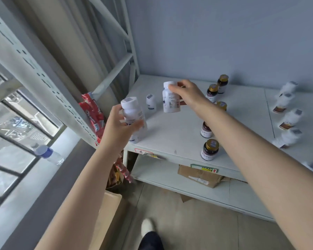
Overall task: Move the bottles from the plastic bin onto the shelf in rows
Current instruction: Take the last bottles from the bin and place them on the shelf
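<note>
Bottles: two white ones, both upright, held above shelf (170, 134) at its left end. Left hand (121, 127) grips left-hand bottle (131, 110) round body; right hand (188, 92) grips right-hand bottle (170, 101) near cap. Standing white bottle (150, 102) sits on shelf between them — likely row start. Right-hand bottle looks nearer it, at its 3 o'clock. Brown bottles (210, 149) in column further toward 3 o'clock.

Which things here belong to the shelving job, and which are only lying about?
Job: left hand, holding a white bottle; right hand, holding a second white bottle; brown bottles; shelf.
Lying about: water bottle; red packets; cardboard box.
</note>
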